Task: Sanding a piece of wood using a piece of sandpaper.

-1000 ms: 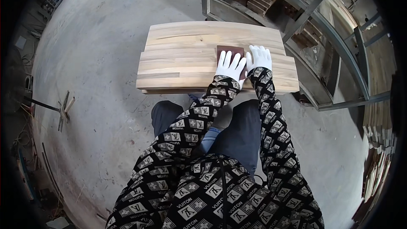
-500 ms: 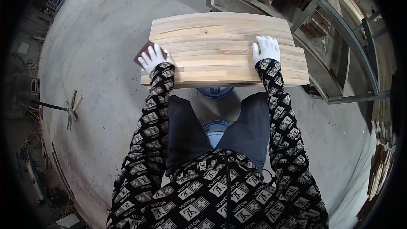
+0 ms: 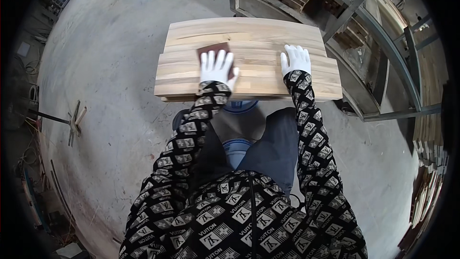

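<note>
A dark reddish-brown sheet of sandpaper (image 3: 214, 48) lies on the pale wooden panel (image 3: 261, 74), left of its middle. My white-gloved left hand (image 3: 216, 68) presses the sheet against the wood, fingers spread over it and pointing away from me. My right hand (image 3: 297, 61), also gloved in white, rests flat near the panel's right side, with its fingers extended and nothing held. The panel has striped joints and a stepped outline, and at its front edge another layer of wood shows beneath. The underside of the sandpaper is hidden.
Under the panel stands a blue-and-white bucket (image 3: 241, 106), and another blue bucket (image 3: 236, 149) is between my legs. A metal frame (image 3: 373, 17) with stacked wood blocks stands at the far right. On the left floor is a thin stand (image 3: 73, 122). Boards (image 3: 429, 148) lean along the right.
My left hand has slid the sandpaper rightward from the panel's left edge toward the middle. The right hand stays at about the same place on the panel. My view has shifted slightly.
</note>
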Action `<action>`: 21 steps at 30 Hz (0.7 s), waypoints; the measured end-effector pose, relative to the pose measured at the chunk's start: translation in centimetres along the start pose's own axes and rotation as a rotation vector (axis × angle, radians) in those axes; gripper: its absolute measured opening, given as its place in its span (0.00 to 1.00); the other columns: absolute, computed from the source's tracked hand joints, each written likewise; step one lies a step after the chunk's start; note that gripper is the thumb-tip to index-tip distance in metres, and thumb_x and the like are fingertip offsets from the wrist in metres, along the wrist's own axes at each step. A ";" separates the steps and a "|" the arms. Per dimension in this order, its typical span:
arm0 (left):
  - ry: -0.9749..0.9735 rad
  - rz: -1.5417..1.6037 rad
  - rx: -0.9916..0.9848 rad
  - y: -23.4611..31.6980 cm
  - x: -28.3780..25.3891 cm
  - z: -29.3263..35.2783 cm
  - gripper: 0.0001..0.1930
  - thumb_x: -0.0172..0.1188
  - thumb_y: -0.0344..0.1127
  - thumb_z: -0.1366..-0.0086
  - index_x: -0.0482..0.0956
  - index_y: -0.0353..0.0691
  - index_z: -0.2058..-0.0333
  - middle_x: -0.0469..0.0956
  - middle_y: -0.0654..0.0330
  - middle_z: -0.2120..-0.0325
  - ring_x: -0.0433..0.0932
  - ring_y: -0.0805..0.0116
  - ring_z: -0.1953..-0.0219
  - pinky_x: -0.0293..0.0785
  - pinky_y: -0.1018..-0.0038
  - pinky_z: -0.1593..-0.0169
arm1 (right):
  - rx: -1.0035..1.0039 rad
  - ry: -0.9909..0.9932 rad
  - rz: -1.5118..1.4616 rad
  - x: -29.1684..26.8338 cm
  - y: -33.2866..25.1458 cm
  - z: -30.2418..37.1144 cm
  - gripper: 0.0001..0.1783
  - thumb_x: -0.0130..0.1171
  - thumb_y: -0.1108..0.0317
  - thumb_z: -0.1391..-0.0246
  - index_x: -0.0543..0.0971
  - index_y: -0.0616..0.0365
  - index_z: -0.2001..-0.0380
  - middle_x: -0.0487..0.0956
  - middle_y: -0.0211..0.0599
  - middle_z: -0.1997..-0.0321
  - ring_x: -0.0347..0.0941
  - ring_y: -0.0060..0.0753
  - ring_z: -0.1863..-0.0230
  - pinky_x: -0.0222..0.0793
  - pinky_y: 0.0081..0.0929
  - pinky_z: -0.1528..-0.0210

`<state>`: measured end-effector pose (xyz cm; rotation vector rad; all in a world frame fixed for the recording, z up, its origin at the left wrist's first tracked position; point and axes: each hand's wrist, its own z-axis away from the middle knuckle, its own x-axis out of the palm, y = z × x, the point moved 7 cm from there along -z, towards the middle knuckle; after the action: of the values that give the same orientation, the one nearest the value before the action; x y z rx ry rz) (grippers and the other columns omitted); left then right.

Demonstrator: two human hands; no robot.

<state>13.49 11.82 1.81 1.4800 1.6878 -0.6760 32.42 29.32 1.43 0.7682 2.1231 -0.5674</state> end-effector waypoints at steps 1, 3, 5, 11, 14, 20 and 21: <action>-0.030 -0.071 -0.050 -3.2 -0.3 0.7 0.25 0.57 0.45 0.35 0.75 0.43 0.41 0.72 0.48 0.41 0.66 0.39 0.37 0.51 0.43 0.29 | -0.004 -0.001 0.011 -0.1 0.2 0.1 0.19 0.57 0.58 0.38 0.79 0.55 0.47 0.79 0.42 0.45 0.69 0.49 0.38 0.56 0.47 0.29; -0.029 -0.219 -0.166 -10.8 -1.5 3.3 0.25 0.56 0.46 0.34 0.74 0.45 0.40 0.71 0.49 0.39 0.65 0.39 0.35 0.51 0.43 0.29 | -0.013 0.009 0.003 -0.1 -0.1 -0.2 0.19 0.57 0.59 0.37 0.78 0.55 0.47 0.79 0.41 0.44 0.69 0.49 0.38 0.57 0.47 0.30; -0.004 -0.293 -0.227 -13.9 -1.2 4.7 0.25 0.56 0.47 0.33 0.74 0.46 0.39 0.70 0.49 0.37 0.64 0.39 0.35 0.50 0.43 0.29 | -0.025 0.037 0.014 0.0 -0.3 -0.3 0.19 0.57 0.59 0.37 0.78 0.55 0.47 0.79 0.41 0.45 0.69 0.48 0.39 0.57 0.47 0.30; -0.029 -0.263 -0.239 -8.0 1.3 0.5 0.27 0.55 0.49 0.33 0.72 0.45 0.38 0.69 0.47 0.38 0.64 0.36 0.36 0.50 0.41 0.30 | -0.032 0.035 0.059 -0.2 0.1 -0.1 0.18 0.57 0.60 0.37 0.79 0.55 0.47 0.79 0.42 0.45 0.69 0.49 0.38 0.58 0.47 0.30; 0.024 -0.006 -0.011 2.2 2.3 -2.5 0.26 0.56 0.47 0.34 0.73 0.43 0.41 0.71 0.47 0.41 0.65 0.35 0.38 0.51 0.41 0.30 | -0.013 0.019 0.041 -0.1 -1.0 -0.1 0.19 0.58 0.59 0.38 0.79 0.54 0.47 0.79 0.42 0.44 0.69 0.49 0.38 0.58 0.47 0.30; -0.007 0.225 0.171 7.3 1.9 -1.6 0.25 0.57 0.46 0.35 0.73 0.44 0.41 0.71 0.48 0.41 0.65 0.37 0.38 0.51 0.42 0.29 | -0.034 0.006 0.015 0.3 -0.9 -0.2 0.20 0.58 0.59 0.37 0.78 0.54 0.45 0.79 0.42 0.43 0.68 0.49 0.37 0.57 0.48 0.30; -0.016 0.167 0.159 5.7 1.7 -1.1 0.26 0.57 0.46 0.35 0.73 0.44 0.40 0.71 0.48 0.41 0.65 0.37 0.38 0.51 0.42 0.29 | -0.022 -0.001 0.015 0.3 -0.6 -0.1 0.20 0.58 0.59 0.37 0.78 0.53 0.45 0.79 0.42 0.43 0.68 0.49 0.36 0.57 0.48 0.30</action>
<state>18.81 14.69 1.58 1.7007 1.5067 -0.7425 31.78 29.00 1.30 0.7712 2.1175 -0.5355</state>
